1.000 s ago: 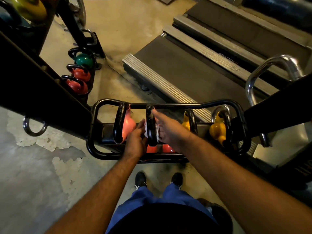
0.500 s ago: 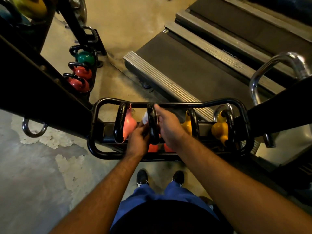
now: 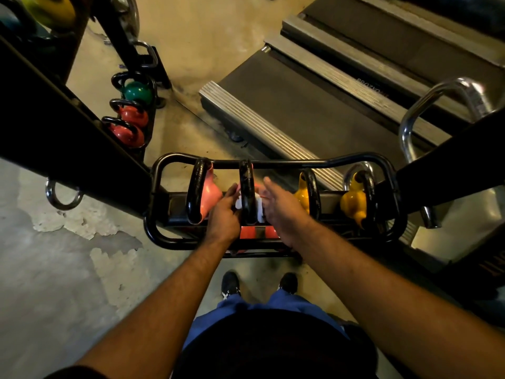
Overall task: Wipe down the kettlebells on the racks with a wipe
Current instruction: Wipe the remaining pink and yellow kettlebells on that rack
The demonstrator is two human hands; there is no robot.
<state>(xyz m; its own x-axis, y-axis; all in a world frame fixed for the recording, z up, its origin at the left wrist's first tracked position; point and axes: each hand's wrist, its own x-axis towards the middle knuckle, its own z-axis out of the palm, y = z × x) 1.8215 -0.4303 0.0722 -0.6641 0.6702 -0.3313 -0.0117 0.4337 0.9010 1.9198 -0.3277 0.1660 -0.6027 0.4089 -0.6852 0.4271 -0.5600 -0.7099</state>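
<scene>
A black tube rack (image 3: 273,163) holds a row of kettlebells: a pink kettlebell (image 3: 210,192) on the left, a red kettlebell (image 3: 247,184) with a black handle in the middle, and two yellow kettlebells (image 3: 303,195) (image 3: 352,201) on the right. A white wipe (image 3: 240,204) loops around the middle handle and shows on both sides of it. My left hand (image 3: 222,214) pinches the wipe's left end. My right hand (image 3: 281,209) holds the right end at its thumb side, with the fingers stretched forward beside the handle.
A second rack at the left carries a green kettlebell (image 3: 136,92) and two red kettlebells (image 3: 134,116). A dark slanted beam (image 3: 68,149) crosses at the left. Treadmill decks (image 3: 300,110) lie behind the rack, and a chrome rail (image 3: 442,91) rises at the right. My shoes (image 3: 231,285) stand on the concrete floor.
My right hand has slid off the top of the middle handle to its right side. The wipe now shows on both sides of the handle.
</scene>
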